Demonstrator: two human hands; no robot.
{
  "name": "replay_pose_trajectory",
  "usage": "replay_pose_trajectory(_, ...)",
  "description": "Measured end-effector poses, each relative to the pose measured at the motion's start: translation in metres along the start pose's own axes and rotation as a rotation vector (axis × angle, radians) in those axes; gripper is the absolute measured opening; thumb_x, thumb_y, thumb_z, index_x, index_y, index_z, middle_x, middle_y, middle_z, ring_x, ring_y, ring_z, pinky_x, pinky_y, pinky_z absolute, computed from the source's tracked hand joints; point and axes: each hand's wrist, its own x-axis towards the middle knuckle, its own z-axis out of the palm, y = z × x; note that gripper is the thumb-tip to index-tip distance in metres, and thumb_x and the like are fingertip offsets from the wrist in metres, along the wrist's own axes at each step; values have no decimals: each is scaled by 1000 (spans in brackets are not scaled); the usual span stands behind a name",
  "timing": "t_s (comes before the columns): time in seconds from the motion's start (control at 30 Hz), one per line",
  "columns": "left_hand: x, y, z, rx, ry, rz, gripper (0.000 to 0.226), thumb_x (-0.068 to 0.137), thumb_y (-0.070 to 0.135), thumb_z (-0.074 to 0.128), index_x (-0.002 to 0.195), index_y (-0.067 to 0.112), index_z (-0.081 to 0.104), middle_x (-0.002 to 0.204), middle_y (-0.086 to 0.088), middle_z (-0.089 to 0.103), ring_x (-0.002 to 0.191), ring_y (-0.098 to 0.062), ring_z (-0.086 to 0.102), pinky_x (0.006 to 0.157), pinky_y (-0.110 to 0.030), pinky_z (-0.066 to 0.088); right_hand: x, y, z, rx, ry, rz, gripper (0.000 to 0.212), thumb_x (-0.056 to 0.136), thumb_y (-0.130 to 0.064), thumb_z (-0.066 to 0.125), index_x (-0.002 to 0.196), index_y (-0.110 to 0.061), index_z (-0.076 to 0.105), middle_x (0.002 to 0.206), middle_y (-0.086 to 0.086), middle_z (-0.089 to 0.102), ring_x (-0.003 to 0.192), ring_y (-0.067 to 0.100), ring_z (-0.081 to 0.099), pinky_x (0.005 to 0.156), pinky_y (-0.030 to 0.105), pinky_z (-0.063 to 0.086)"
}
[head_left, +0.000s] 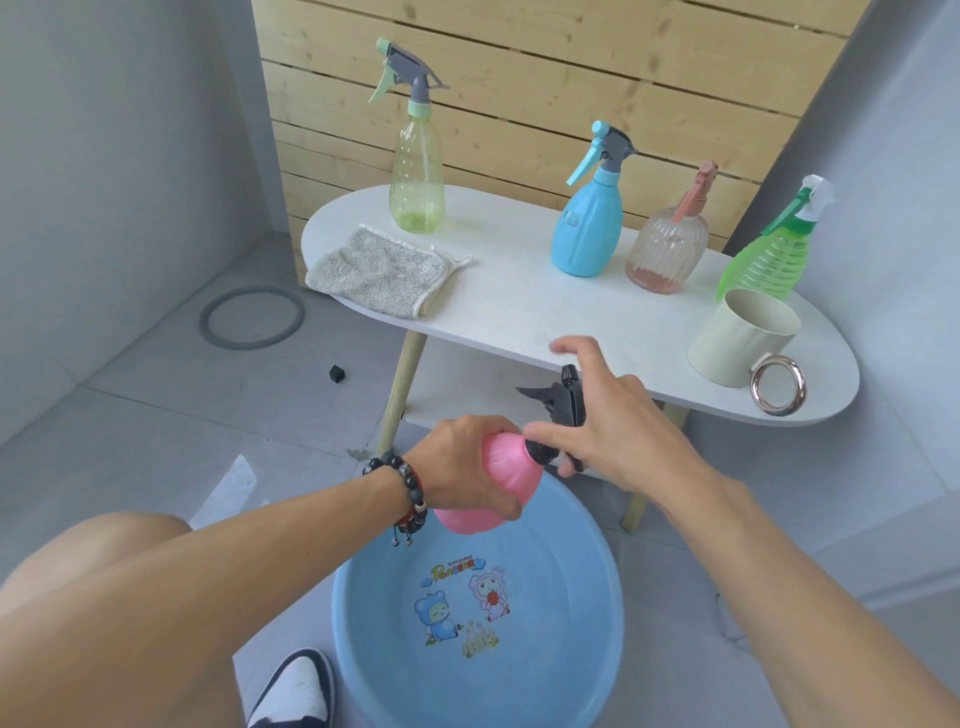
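Observation:
A pink spray bottle (506, 475) is held tilted over a blue plastic basin (587, 613) on the floor. My left hand (462, 462) grips the pink body. My right hand (608, 415) holds the black trigger head (561, 400) at the bottle's neck, thumb and lower fingers round the black collar, index finger stretched out. The basin has cartoon bears printed on its bottom.
A white oval table (519, 306) behind the basin carries a grey cloth (379, 273), a yellow-green spray bottle (415, 171), a blue one (589, 223), a ribbed clear one (667, 244), a green one (769, 254) and a cream mug (737, 332). A grey ring (252, 317) lies on the floor.

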Motion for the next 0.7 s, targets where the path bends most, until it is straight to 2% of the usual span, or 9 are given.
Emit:
replay_pose_trajectory(0.07,0,0,-1,-9,3,0,67,62,36,88,122,35,60,103,15,65,92,-9,63,57,-12,43,-1,-3,-1,-17,-1,11,44,96,-44,65,129,-38,36,71,1,71,53,10,70,74,34,57)
replay_pose_trajectory(0.13,1,0,-2,-17,7,-8,66,62,36,89,122,35,61,102,16,64,92,-8,62,56,-12,43,1,-2,-5,-7,-20,82,27,98,-50,53,114,-29,50,77,0,74,56,9,73,82,40,57)
replay_pose_trajectory(0.2,2,-2,-5,-46,32,-32,64,62,36,89,119,37,61,95,18,62,88,-7,62,54,-12,41,2,0,-15,101,-110,195,32,98,-45,49,104,-17,61,87,2,78,65,17,77,89,46,58)
replay_pose_trajectory(0.3,4,-5,-8,-71,68,-44,65,60,35,90,118,37,63,95,17,63,87,-8,63,55,-13,44,-4,2,-30,94,-320,245,34,105,-34,45,105,-5,63,79,6,80,61,24,76,81,41,60)
replay_pose_trajectory(0.4,6,-7,-8,-54,76,-25,66,59,34,90,119,36,63,100,15,66,91,-8,64,57,-12,46,-8,4,-33,-164,-354,215,52,106,-54,38,90,-20,75,52,2,69,45,14,57,83,35,57)
replay_pose_trajectory(0.5,6,-6,-7,-65,83,2,66,59,36,91,119,37,63,99,16,67,90,-7,64,59,-11,45,-8,0,-31,-36,-395,216,77,104,-61,31,75,-12,82,40,2,52,47,16,47,86,36,54)
replay_pose_trajectory(0.6,6,-3,-7,-111,69,4,65,61,37,91,119,38,63,98,17,66,90,-6,65,60,-14,46,-7,3,-31,36,-244,152,78,105,-61,29,72,-11,79,50,1,62,43,14,51,75,37,54)
replay_pose_trajectory(0.63,6,-3,-8,-123,63,7,65,61,37,91,119,39,63,99,16,67,91,-7,65,61,-16,48,-6,8,-32,-29,-113,91,68,105,-56,35,72,-13,77,55,0,65,48,15,56,74,38,57)
replay_pose_trajectory(0.7,7,-2,-10,-138,49,15,65,61,36,91,119,39,63,101,16,67,93,-8,65,63,-19,50,-5,21,-36,-136,103,-79,25,102,-33,52,93,-23,73,80,-8,72,73,10,65,82,38,56)
